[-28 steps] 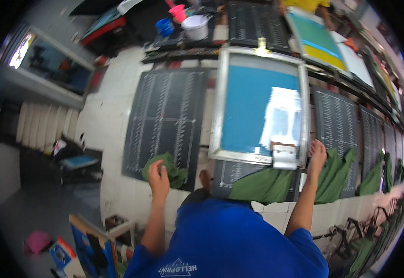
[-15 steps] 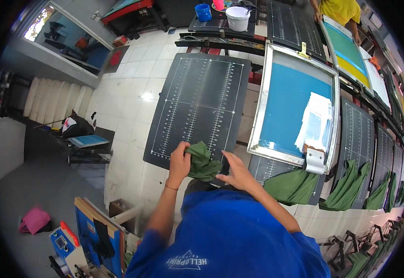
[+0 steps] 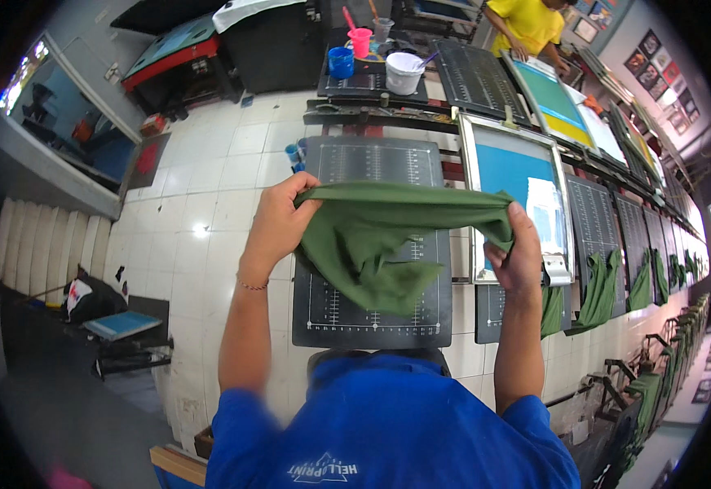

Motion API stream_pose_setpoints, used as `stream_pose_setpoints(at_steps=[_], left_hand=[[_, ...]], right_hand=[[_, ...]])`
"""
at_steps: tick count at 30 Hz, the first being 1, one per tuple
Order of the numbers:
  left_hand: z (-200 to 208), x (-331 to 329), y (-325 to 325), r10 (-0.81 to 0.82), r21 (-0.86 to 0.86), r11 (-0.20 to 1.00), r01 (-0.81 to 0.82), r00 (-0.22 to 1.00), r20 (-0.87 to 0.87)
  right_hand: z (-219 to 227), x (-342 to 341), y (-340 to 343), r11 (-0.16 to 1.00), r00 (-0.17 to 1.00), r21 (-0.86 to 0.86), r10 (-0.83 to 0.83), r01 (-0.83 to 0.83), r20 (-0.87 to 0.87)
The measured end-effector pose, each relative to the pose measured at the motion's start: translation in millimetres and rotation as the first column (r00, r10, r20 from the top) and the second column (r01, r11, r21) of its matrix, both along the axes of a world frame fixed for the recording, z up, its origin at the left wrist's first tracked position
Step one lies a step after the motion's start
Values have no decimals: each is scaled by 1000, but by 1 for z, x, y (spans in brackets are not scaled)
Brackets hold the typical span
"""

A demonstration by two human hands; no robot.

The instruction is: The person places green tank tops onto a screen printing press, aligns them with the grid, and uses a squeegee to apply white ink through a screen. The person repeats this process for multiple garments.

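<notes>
A dark green cloth is stretched taut along its upper edge between my two hands, and its lower part hangs in loose folds. My left hand pinches one upper corner. The other end is bunched in the grip of my right hand, thumb on top. Beneath the cloth lies a black printing board with white ruled scales, partly covered from sight. Right of it, a metal-framed printing screen with blue mesh and a white ink patch sits close to my right hand.
Green cloths hang over the near ends of a row of black boards on the right. A white bucket, a blue pot and a pink pot stand beyond. A co-worker in yellow handles another screen.
The cloth was crumpled at the board's near end between my hands; now it is lifted and spread wide. My hands have moved up and apart, and my view has shifted.
</notes>
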State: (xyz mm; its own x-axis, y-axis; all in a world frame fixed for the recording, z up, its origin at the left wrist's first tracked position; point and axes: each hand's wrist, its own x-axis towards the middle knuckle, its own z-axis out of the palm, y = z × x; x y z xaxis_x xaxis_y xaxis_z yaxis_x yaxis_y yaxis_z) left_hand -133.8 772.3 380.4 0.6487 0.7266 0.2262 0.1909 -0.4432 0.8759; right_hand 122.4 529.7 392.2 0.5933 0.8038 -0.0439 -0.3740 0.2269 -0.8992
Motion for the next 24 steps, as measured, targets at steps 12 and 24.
stream_pose_setpoints(at_steps=[12,24], left_hand=[[128,-32,12,-308,77,938,339,913,-268],[-257,-137,-25,-195,-930,184,319,939,283]], right_hand=[[135,48,6,953,986,303,-39,-12,162],[-246,-40,-58,701,854,-488,409,-520,-323]])
